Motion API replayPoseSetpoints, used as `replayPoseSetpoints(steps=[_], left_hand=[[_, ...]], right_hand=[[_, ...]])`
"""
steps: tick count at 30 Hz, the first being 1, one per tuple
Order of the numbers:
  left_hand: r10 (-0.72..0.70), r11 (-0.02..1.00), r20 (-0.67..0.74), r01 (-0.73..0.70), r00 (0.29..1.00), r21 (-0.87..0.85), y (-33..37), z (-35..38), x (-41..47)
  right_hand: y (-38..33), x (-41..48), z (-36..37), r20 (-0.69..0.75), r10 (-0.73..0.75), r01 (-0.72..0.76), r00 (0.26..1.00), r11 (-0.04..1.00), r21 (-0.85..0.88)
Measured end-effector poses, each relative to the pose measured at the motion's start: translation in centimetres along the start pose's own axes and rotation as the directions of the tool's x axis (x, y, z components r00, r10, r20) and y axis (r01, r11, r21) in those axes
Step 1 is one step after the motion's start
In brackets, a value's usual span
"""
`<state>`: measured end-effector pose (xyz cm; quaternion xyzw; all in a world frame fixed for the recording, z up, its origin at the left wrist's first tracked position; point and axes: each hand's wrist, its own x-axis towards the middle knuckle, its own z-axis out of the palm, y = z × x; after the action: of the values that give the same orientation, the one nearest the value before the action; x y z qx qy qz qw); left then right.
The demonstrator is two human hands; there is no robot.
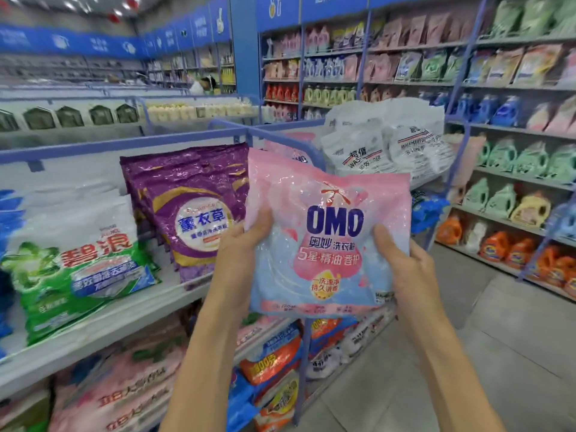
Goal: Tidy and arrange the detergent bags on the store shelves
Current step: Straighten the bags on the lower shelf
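The pink OMO bag point(330, 241) is off the shelf, held upright in mid-air in front of the shelf rail point(124, 146); the left hand point(240, 244) grips its left edge and the right hand point(408, 263) its right edge. It likely belongs behind, beside the purple bags point(193, 210), where another pink bag point(293, 154) stands. The aisle to the right gives room; the rail post crowds the slot.

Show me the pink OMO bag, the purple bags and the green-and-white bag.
pink OMO bag point(335, 221), head view: on its blue OMO lettering.
purple bags point(202, 222), head view: on the front bag's round label.
green-and-white bag point(96, 247), head view: on its red lettering.
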<state>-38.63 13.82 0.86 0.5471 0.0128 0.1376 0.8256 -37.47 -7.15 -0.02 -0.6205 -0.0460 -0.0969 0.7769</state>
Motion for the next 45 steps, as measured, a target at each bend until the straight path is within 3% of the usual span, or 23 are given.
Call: replayPoseSetpoints(steps=[11,21,25,31,40,45], left_hand=[[0.129,0.991,-0.174,-0.120,0.976,0.059,-6.7,14.6,15.9],[0.230,0.961,-0.322,-0.162,0.918,0.226,-10.5,19.8,29.0],[0.306,0.928,-0.471,-0.149,0.828,0.342,-12.6,20.6,33.6],[0.371,0.906,-0.642,-0.108,0.671,0.410,-14.4,18.7,38.8],[0.437,0.878,-0.747,-0.060,0.501,0.474,-14.4,15.1,43.8],[0.424,0.887,-0.799,-0.015,0.426,0.462,-13.7,13.9,46.5]], right_hand=[[0.8,24.0,-9.7,0.196,0.012,-0.016,0.981,1.000,0.022],[2.8,41.3,-9.9,0.361,-0.023,0.012,0.932,0.999,0.033],[5.8,47.2,-8.3,0.400,0.034,-0.054,0.916,0.998,0.037],[10.7,53.8,-4.6,0.542,0.193,-0.254,0.818,0.966,0.039],[14.2,62.9,2.5,0.680,0.299,-0.392,0.670,0.920,-0.018],[14.5,66.4,6.0,0.679,0.333,-0.442,0.654,0.897,-0.014]])
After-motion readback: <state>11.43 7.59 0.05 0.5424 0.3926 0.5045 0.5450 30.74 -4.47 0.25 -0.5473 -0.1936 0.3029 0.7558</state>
